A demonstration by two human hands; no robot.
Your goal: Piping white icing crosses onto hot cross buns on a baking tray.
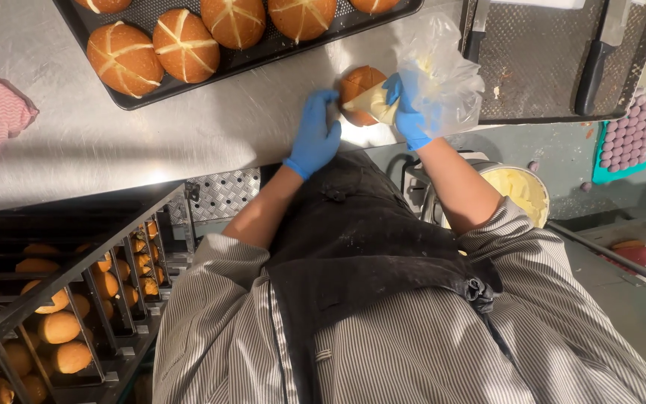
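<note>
Right hand [410, 120] clamps piping bag [435, 71], tip against bun [359, 84]; left hand [315, 135] grips that bun on steel table [151, 142].

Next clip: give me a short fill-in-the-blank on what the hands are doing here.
1. Both hands wear ____ gloves.
2. The right hand squeezes a clear piping ____ of cream.
3. The left hand steadies a round ____ on the steel table.

Missing words: blue; bag; bun
</note>
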